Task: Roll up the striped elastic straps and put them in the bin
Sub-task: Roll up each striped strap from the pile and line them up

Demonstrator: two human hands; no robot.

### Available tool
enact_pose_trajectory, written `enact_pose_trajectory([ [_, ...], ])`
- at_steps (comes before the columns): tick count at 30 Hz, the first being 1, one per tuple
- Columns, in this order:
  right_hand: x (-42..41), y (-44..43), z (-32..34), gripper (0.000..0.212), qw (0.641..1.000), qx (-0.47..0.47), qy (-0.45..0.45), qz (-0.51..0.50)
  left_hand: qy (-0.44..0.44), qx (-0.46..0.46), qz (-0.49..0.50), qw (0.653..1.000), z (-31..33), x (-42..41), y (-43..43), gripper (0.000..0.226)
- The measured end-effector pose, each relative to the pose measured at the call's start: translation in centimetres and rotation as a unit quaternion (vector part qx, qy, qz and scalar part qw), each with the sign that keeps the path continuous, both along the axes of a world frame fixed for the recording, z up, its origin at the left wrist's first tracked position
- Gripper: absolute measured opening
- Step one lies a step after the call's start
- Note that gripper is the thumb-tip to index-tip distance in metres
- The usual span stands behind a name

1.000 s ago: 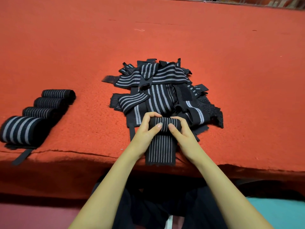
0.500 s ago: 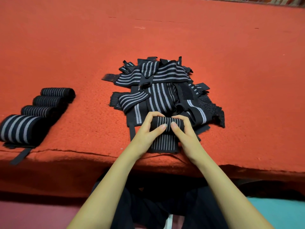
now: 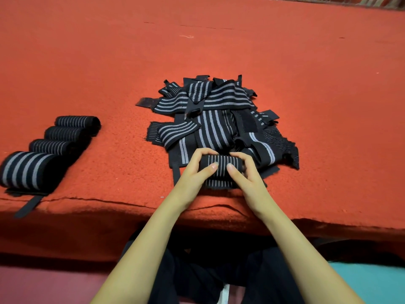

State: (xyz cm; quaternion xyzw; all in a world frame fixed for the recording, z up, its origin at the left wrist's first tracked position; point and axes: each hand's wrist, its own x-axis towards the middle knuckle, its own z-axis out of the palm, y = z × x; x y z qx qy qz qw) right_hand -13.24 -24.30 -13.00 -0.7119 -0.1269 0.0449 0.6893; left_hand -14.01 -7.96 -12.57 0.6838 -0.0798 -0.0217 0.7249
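1. Roll (image 3: pixel 221 164) sits on the worktop (image 3: pixel 306 84), centre, close to the near edge, touching the near foot of the loose pile (image 3: pixel 214 128).
2. Both grips are on it. L grip (image 3: pixel 192 170) clasps the left end and R grip (image 3: pixel 247 172) the right end. Fingers curl over the top and far side, thumbs (image 3: pixel 210 168) press the near face. Both are narrow, closed round the roll.
3. Key relation: the roll lies betw. the two grips, long axis left–right, approx. parallel to the worktop's near edge. Neither grip is nearer; they share it evenly.
4. The unrolled tail (image 3: pixel 219 184) lies flat just near of the roll, joined to it. Its stripes and long axis run near–far, square to the roll's axis. Only a short bit is left, ending short of the worktop edge.
5. Judgement: this is the last turns of winding. The next turn prob. goes toward the person, over the tail, w/ both ends kept level so the roll doesn't cone.
6. Risk: the elastic could spring open if either grip slackens. A thin black strip (image 3: pixel 176 176) lies just left of L grip and could get dragged in.
7. Four done rolls (image 3: pixel 63 137) lie in a row at far left, well apart from the grips, axes also approx. left–right.
8. Bin isn't in view, so can't tell which way the drop goes.
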Motion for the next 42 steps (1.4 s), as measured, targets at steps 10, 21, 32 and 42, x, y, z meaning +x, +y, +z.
enact_pose_trajectory([
  [10,-0.3,0.0,0.3,0.040,0.999,-0.014,-0.033,-0.019,0.016,0.047,0.043,0.998,-0.3,0.3,-0.5,0.030],
  [21,-0.1,0.2,0.5,0.034,0.999,0.010,0.026,-0.028,-0.043,0.070,0.034,0.996,-0.4,0.1,-0.3,0.030],
  [32,-0.8,3.5,2.3,0.027,0.994,-0.020,0.036,0.103,-0.115,0.354,-0.040,0.927,3.0,-2.4,8.0,0.045],
  [42,2.6,15.0,2.5,0.045,0.933,-0.269,-0.126,0.203,-0.084,0.518,0.045,0.850,3.9,-2.5,19.8,0.044],
])
